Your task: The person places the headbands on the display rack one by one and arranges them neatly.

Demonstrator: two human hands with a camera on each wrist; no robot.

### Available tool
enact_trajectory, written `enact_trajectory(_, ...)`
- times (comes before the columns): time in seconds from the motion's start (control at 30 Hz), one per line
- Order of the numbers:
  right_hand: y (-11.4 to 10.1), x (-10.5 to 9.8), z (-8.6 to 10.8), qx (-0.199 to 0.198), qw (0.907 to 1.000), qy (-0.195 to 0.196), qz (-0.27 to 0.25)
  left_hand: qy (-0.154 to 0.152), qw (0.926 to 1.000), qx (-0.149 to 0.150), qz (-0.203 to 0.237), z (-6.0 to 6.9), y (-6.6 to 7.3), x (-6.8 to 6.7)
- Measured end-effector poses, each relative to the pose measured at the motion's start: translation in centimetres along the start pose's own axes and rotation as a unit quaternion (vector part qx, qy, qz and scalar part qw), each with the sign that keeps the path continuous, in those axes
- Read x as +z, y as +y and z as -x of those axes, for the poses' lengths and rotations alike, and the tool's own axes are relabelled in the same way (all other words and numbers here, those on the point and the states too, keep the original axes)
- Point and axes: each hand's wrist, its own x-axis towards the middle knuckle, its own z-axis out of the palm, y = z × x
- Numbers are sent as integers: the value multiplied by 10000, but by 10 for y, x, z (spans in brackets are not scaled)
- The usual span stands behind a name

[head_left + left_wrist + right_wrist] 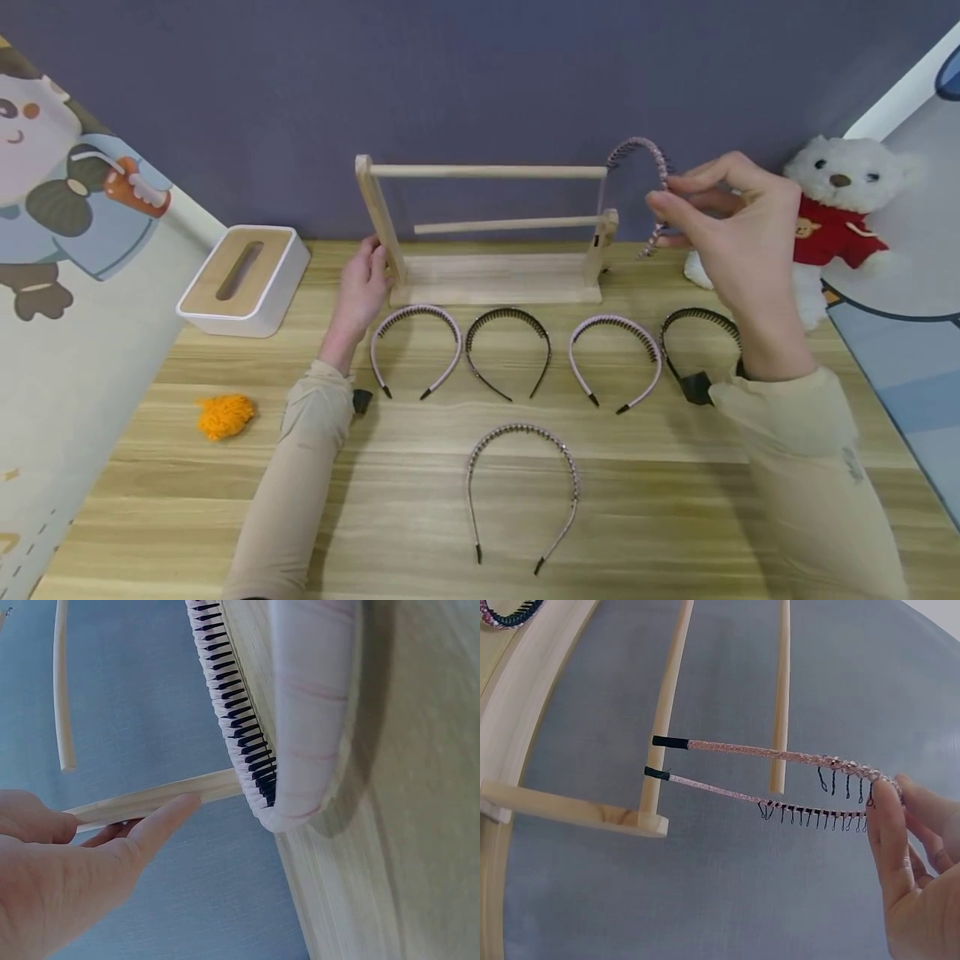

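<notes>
My right hand (738,225) pinches a pink beaded headband (637,143) by its curved band, held up beside the right end of a wooden rack (495,290). In the right wrist view, the headband's (735,750) dark tips overlap the rod (651,802) joined to the rack's short upright; whether they touch is unclear. The upper rod (778,772) has a free end there. With thumb and fingers, my left hand (365,279) grips the rack's taller left upright (382,217), also visible in the left wrist view (150,801).
Before the rack lie pink headbands (417,310) (615,320) and dark headbands (508,313) (697,313). A beaded headband (521,428) lies nearer. At left are a tissue box (243,275) and orange yarn (226,416); at right sits a white teddy bear (840,208). A wall (480,75) stands behind.
</notes>
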Motion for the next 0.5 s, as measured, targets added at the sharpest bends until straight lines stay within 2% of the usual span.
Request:
enact_trajectory(0.2,-1,11,-6,-80,9995,-80,283,2,10000,-2,-9,0,0,1)
enact_trajectory(0.4,-1,23,-13,-327,9979,-145,545,44,10000,55,57,0,0,1)
enact_trajectory(0.5,0,30,-16,-358,9986,-183,350,74,10000,63,18,0,-1,1)
